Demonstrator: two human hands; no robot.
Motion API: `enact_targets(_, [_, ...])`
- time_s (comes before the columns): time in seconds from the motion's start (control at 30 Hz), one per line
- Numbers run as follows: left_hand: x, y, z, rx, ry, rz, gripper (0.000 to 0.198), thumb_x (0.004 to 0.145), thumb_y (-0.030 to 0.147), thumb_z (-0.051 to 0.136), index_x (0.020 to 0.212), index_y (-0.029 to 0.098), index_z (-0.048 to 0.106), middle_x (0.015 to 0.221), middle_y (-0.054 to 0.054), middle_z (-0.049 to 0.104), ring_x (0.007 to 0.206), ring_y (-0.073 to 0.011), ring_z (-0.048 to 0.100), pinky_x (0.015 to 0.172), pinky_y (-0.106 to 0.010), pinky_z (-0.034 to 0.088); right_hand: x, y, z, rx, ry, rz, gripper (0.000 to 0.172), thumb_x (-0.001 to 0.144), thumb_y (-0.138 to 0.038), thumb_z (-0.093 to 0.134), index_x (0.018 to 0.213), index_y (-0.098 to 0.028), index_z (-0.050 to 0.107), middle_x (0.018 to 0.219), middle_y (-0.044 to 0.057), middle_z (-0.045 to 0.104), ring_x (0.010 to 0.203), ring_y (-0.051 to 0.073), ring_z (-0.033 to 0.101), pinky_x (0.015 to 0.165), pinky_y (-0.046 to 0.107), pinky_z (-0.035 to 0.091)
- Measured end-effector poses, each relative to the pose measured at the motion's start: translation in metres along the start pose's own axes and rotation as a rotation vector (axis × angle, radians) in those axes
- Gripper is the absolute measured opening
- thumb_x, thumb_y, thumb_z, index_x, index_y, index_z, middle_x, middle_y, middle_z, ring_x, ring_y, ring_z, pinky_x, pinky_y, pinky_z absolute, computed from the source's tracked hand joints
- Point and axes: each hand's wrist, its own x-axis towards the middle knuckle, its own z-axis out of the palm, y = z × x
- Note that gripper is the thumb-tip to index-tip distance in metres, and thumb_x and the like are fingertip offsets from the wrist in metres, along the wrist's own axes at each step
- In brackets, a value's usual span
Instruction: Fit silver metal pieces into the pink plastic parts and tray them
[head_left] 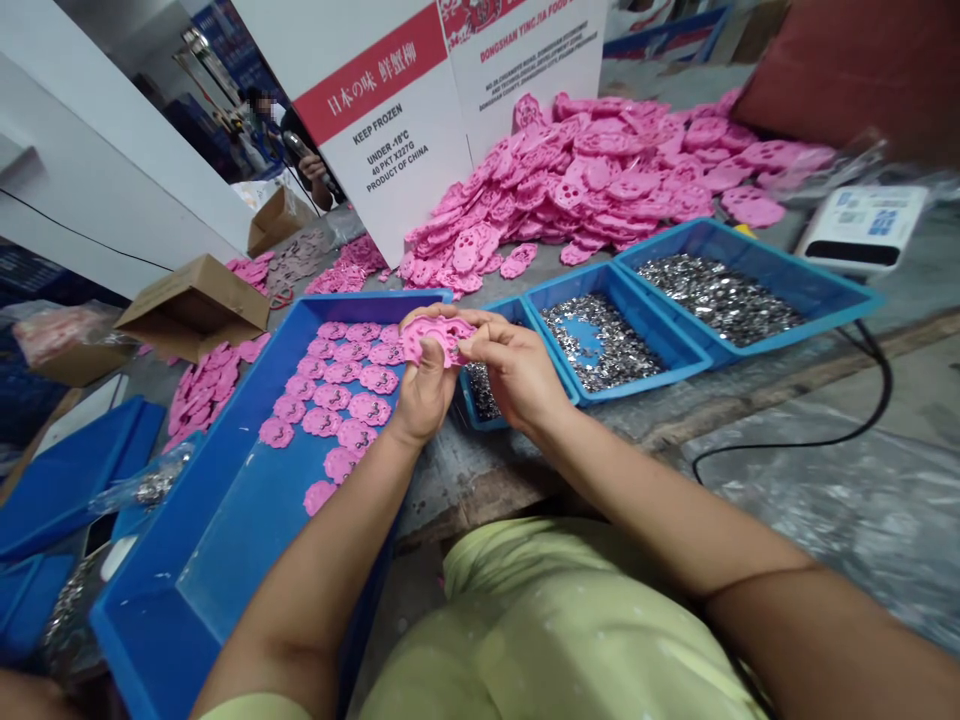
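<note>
My left hand [426,395] is closed around a pink plastic piece [427,338] with scalloped edges and holes, thumb on its face. At the piece's right edge, my right hand [517,365] pinches with thumb and forefinger; whatever lies between those fingertips is too small to make out. Both hands are above the gap between a large blue tray [225,545] and the small blue bins. Similar pink pieces [328,397] lie in rows in the tray, several with small metal parts on them. Small shiny metal parts fill the nearest bin [484,392], partly hidden by my right hand.
Two more blue bins of metal parts [615,345] [712,290] stand to the right. Behind them rises a heap of pink pieces [570,180] against a white carton [382,110]. A white device [862,225] trails a black cable. A person [307,155] is at the back left.
</note>
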Motion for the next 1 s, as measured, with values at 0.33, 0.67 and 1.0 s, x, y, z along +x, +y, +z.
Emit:
enact_targets(0.33, [0.000, 0.000, 0.003, 0.048, -0.016, 0.020, 0.067, 0.079, 0.079, 0.071, 0.122, 0.031, 0.055, 0.126, -0.005, 0.062, 0.128, -0.0229, 0.061, 0.113, -0.036, 0.049, 0.001, 0.003, -0.001, -0.084, -0.022, -0.028, 0.020, 0.061, -0.032, 0.081, 0.057, -0.022, 0.064, 0.109, 0.007, 0.069, 0.123, 0.030, 0.059, 0.120, 0.050, 0.038])
enact_targets(0.67, [0.001, -0.003, -0.001, 0.007, -0.006, 0.016, 0.058, 0.080, 0.073, 0.076, 0.113, 0.029, 0.058, 0.119, -0.003, 0.063, 0.114, -0.0176, 0.065, 0.112, -0.034, 0.051, -0.001, 0.013, 0.002, -0.021, -0.019, -0.049, 0.028, 0.063, -0.035, 0.085, 0.066, -0.023, 0.060, 0.104, 0.004, 0.069, 0.113, 0.025, 0.062, 0.113, 0.044, 0.044])
enact_targets(1.0, [0.011, 0.000, -0.006, -0.133, 0.058, -0.125, 0.057, 0.076, 0.066, 0.084, 0.107, 0.025, 0.059, 0.104, 0.000, 0.071, 0.098, -0.0159, 0.074, 0.092, -0.030, 0.061, 0.019, 0.009, -0.022, -0.192, -0.035, -0.107, 0.029, 0.074, -0.048, 0.081, 0.077, -0.026, 0.063, 0.095, 0.004, 0.071, 0.119, 0.026, 0.062, 0.106, 0.043, 0.048])
